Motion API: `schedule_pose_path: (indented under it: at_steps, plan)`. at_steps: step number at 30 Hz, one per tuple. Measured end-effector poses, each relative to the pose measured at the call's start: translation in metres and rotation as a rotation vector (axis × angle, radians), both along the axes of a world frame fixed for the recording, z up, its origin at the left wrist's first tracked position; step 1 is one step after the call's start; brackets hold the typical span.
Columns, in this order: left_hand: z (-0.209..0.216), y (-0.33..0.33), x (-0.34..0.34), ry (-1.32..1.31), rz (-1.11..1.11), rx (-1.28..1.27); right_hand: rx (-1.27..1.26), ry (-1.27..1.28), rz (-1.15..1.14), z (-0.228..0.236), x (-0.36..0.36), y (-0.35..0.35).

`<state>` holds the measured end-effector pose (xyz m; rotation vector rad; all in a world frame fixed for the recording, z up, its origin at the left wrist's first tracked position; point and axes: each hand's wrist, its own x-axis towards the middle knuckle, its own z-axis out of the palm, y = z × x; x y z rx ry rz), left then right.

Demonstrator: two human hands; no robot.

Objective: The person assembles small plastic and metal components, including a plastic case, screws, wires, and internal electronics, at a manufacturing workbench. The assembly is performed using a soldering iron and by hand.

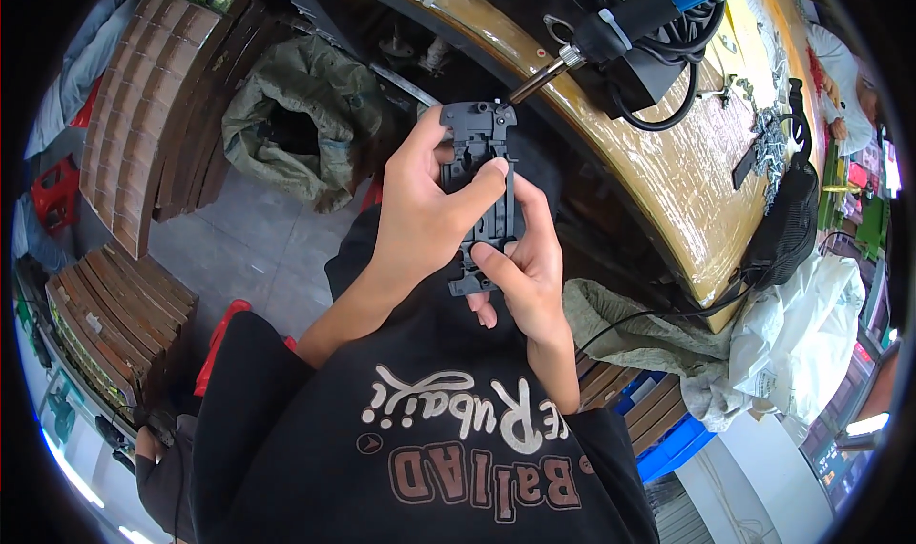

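Note:
A long dark-grey moulded plastic part [489, 223], like a toy chassis, is held upright in front of me with its detailed side facing up. My left hand [417, 205] wraps its left side, thumb pressed across the middle. My right hand [531, 282] grips the lower right side, thumb on the near end and fingers behind. A power screwdriver [611, 38] with a blue body, black nose and metal shaft points down from the upper right. Its tip is beside the part's far end, where small posts stand; whether they touch cannot be told.
A tape-covered workbench [630, 177] curves along the right, with black cables [692, 86] and a pile of small metal pieces [768, 148]. An open green sack [296, 124] stands at the left, near stacked brown trays [143, 115]. A white bag [801, 334] hangs at the right.

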<state>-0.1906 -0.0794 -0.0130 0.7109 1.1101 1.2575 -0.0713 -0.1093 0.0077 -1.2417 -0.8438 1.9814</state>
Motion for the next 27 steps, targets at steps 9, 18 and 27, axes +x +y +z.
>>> schedule_pose_path:
  at_steps: [9,18,27]
  plan:
    - [0.003,-0.002,-0.001,-0.009,0.002,-0.035,-0.002,-0.012,0.027,0.001,0.002,0.000]
    - [-0.007,-0.001,0.000,0.036,0.031,-0.008,-0.021,0.039,0.027,-0.011,0.003,0.003]
    - [0.000,0.004,0.001,0.025,0.040,0.007,0.015,0.037,0.006,-0.006,0.002,0.006]
